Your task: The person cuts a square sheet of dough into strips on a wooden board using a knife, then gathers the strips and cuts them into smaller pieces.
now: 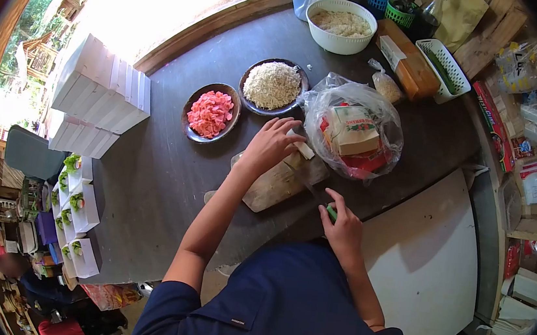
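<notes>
My right hand [342,227] is wrapped round the green handle of a knife [309,188], whose blade points toward the cutting board [276,185]. Over the board's far edge, my left hand [272,147] has its fingers curved down beside a pale block [303,147]; the fingertips touch its upper end. Just right of the board sits a clear plastic bag [354,127] with boxed and red packets inside. Beyond my left hand stand a dark bowl of pink pieces [210,114] and a dark bowl of white shreds [272,86].
White boxes [99,97] are stacked at the left, near open boxes with greens [86,207]. At the back are a white colander [341,28], an orange-brown package [407,64] and a white basket [445,71]. A person [40,287] is at the lower left.
</notes>
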Action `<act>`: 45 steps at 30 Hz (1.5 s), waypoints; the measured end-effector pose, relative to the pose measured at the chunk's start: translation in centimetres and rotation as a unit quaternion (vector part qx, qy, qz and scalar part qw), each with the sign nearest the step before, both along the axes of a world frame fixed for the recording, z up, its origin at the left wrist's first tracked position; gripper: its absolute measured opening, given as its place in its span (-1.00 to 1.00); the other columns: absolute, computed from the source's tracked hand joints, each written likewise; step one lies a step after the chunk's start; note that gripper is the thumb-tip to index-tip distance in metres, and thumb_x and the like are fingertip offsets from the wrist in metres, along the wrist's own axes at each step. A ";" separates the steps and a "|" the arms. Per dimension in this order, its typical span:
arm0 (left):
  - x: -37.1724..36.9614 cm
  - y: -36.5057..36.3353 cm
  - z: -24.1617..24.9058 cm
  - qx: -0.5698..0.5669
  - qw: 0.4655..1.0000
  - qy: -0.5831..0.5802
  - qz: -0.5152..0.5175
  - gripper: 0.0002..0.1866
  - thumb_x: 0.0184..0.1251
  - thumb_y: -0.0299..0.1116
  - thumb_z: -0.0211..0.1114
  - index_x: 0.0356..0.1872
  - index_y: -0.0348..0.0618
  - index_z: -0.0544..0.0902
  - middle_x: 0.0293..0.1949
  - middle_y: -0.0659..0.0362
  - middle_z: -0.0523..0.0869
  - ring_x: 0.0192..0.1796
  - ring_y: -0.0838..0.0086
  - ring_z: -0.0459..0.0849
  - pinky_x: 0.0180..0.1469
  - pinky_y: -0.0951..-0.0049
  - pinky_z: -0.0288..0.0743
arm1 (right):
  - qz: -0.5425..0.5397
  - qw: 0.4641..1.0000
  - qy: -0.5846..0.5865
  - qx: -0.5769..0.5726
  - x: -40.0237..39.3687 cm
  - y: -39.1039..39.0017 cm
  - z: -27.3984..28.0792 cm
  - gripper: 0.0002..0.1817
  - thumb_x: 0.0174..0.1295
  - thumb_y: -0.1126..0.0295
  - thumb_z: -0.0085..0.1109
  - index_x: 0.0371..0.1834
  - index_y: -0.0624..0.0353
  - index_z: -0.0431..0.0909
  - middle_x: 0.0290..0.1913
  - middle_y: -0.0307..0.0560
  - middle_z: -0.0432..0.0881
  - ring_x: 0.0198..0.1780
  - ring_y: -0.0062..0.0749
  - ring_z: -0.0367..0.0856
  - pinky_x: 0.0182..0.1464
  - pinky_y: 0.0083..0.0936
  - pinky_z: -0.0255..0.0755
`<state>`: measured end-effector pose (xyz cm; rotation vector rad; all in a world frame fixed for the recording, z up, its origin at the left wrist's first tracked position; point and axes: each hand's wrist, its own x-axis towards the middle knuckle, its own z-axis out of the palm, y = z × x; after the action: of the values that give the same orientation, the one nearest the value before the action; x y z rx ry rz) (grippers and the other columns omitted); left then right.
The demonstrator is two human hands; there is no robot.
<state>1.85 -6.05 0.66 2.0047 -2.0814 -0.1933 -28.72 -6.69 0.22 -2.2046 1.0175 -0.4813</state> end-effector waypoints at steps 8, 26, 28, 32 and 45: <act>0.7 -0.2 0.1 0.013 0.998 0.066 -0.002 -0.75 0.45 -0.27 0.50 0.07 -0.03 0.78 0.42 0.16 0.64 0.55 0.17 0.52 0.61 0.11 0.37 | 0.003 1.000 -0.009 0.014 0.0 -0.5 0.0 -0.51 0.54 0.23 0.37 0.49 -0.09 0.54 -0.14 0.00 0.85 -0.09 0.00 0.87 -0.07 -0.06 0.71; 1.2 -1.1 0.6 0.053 0.996 0.058 -0.031 -0.78 0.43 -0.24 0.49 -0.01 -0.04 0.77 0.02 0.20 0.72 0.27 0.27 0.66 0.38 0.18 0.38 | 0.048 0.999 0.008 -0.013 -0.1 -0.6 0.4 -0.43 0.54 0.22 0.37 0.58 -0.12 0.50 -0.14 -0.01 0.85 -0.08 -0.03 0.87 -0.06 -0.08 0.71; 1.0 -0.8 0.4 0.064 0.996 0.059 -0.020 -0.78 0.42 -0.23 0.50 -0.02 -0.03 0.77 0.02 0.20 0.73 0.27 0.27 0.66 0.37 0.19 0.38 | 0.045 0.999 0.010 -0.013 -0.2 -0.6 0.4 -0.43 0.54 0.22 0.37 0.58 -0.12 0.50 -0.14 -0.01 0.85 -0.09 -0.03 0.87 -0.06 -0.08 0.71; 0.8 -0.2 0.1 0.009 0.996 0.094 -0.001 -0.82 0.36 -0.29 0.53 -0.09 -0.03 0.82 -0.07 0.19 0.80 0.15 0.28 0.72 0.26 0.18 0.44 | 0.033 0.999 0.017 -0.017 -0.4 -0.8 0.3 -0.43 0.54 0.23 0.37 0.59 -0.11 0.50 -0.15 -0.02 0.85 -0.10 -0.03 0.87 -0.06 -0.08 0.71; 3.9 8.6 0.5 -0.033 0.851 0.427 0.306 -0.77 0.45 -0.41 0.59 -0.03 -0.38 0.90 -0.19 0.09 0.95 -0.18 0.59 0.85 -0.05 0.48 0.74 | 0.025 0.998 -0.033 -0.045 0.3 -1.2 -0.1 -0.42 0.53 0.24 0.41 0.59 -0.10 0.54 -0.21 -0.13 0.79 -0.18 -0.06 0.84 -0.11 -0.10 0.67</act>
<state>5.71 2.55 1.19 1.9030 -0.8565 -0.7122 -28.41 -7.94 0.12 -2.2724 0.9194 -0.5836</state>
